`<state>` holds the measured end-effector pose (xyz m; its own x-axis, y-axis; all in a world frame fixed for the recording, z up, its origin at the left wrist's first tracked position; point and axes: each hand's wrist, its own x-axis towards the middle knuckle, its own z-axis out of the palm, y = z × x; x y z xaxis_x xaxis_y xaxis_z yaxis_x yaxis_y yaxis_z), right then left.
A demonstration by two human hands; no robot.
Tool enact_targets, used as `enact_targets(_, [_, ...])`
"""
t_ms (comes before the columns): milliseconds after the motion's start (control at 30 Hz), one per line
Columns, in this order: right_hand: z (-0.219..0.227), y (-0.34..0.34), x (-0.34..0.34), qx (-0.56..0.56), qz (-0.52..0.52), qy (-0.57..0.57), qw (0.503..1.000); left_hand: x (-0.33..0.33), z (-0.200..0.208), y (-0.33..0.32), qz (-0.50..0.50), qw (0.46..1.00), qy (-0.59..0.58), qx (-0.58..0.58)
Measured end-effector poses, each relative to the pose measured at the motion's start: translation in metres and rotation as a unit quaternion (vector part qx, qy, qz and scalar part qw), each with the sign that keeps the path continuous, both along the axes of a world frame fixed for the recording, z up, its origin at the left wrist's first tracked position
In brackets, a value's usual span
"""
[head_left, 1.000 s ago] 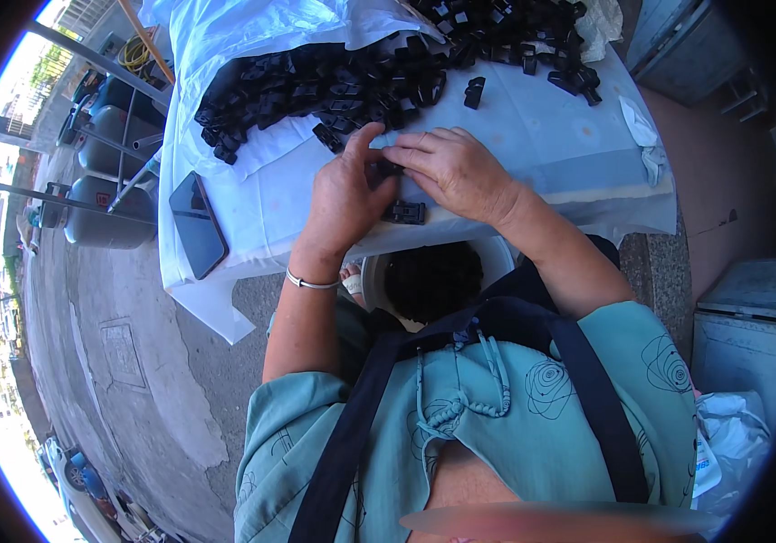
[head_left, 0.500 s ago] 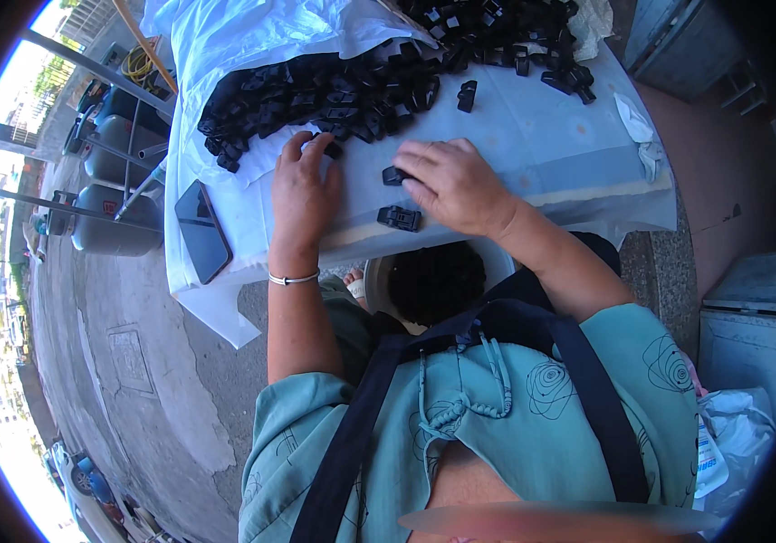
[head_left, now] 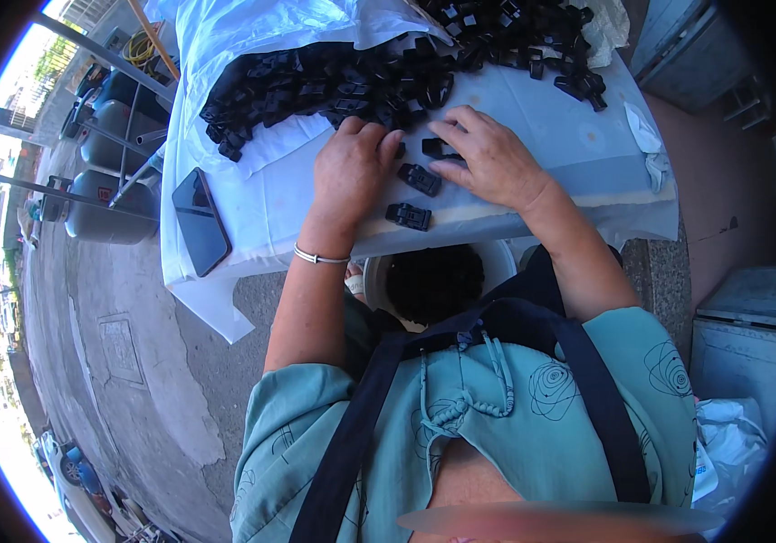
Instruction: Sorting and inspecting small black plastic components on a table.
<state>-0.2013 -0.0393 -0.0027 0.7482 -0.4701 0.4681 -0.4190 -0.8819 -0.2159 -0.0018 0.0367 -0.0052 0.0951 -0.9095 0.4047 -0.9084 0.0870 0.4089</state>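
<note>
Nearest me, under the edge of the surface, a pale tub holds a dark mass. On the sheeted top, one black part lies near the edge, with a second part tilted just beyond. The right hand has a third part between thumb and fingers; I can't tell whether they pinch it. The left hand is curled beside the heap, its grasp hidden. Farther off, a white bag covers some of the heap. I'd judge single pieces are being handled; the next move calls for a secure pinch clear of neighbouring parts.
</note>
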Motion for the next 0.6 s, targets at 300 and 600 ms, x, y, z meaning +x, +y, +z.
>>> enact_targets(300, [0.004, -0.001, -0.007, 0.09, 0.035, 0.003, 0.995, 0.013, 0.003, 0.016, -0.107, 0.987, 0.12, 0.0])
enact_targets(600, [0.007, -0.01, -0.013, 0.07, -0.107, -0.012, 0.992, 0.011, -0.006, 0.006, -0.03, 0.991, 0.124, -0.049])
